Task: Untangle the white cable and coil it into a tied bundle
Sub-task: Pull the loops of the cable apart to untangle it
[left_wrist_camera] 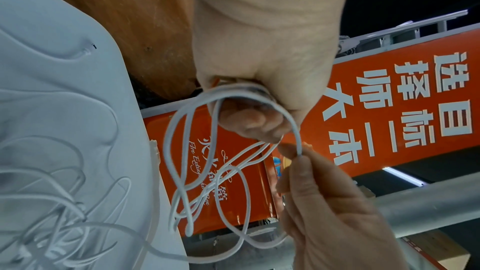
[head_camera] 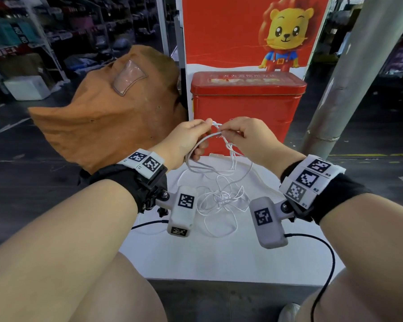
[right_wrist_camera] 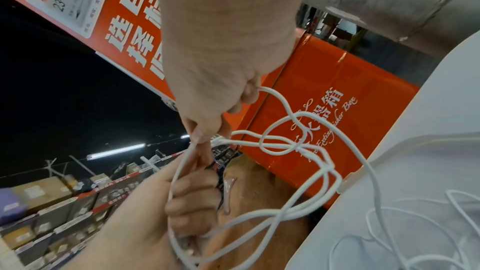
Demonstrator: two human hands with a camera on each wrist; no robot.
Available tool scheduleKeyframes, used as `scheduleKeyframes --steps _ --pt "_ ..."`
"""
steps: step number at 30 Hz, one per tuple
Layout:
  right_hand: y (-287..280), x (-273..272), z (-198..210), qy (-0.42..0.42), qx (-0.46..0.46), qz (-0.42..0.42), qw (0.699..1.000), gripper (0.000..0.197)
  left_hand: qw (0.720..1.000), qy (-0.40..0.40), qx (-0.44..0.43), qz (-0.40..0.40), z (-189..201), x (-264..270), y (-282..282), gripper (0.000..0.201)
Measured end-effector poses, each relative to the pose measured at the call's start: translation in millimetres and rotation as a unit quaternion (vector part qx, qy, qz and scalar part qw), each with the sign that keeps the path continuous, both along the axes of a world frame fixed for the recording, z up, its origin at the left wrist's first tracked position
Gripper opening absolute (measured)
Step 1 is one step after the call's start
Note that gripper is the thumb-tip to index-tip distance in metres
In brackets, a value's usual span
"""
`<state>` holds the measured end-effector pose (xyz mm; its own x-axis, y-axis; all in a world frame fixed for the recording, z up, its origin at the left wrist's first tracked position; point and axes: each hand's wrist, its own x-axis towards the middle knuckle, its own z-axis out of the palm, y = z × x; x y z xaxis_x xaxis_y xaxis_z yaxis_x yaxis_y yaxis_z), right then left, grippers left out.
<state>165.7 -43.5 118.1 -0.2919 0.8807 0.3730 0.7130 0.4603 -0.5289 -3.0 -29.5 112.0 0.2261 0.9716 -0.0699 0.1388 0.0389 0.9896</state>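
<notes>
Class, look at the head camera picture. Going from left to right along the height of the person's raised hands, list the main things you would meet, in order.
Orange-brown cloth bag → left hand → white cable, pinched between both hands → right hand → grey metal pole. The red tin stands behind the hands, so it has no clear place in the order.

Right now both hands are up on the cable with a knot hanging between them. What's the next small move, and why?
Probably ease the hands apart a little and work open the knot hanging under the right hand. The left hand already grips a few loops of the white cable, but the rest lies tangled on the white table, so further coiling would likely drag that knot in.
</notes>
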Motion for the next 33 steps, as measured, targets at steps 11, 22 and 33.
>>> scheduleKeyframes --steps 11,22,33 --pt "-5.0 -10.3 4.4 -0.043 0.065 -0.140 0.987 0.043 0.996 0.022 -0.056 -0.067 10.8 10.3 -3.5 0.052" --pt "10.3 12.3 -1.6 -0.053 -0.016 -0.117 0.992 0.043 0.998 0.056 0.026 0.008 13.6 6.4 -2.2 0.042" --pt "15.6 43.3 -13.1 0.451 -0.226 -0.117 0.855 0.043 0.993 0.052 0.068 0.083 6.4 -11.2 5.7 0.030"
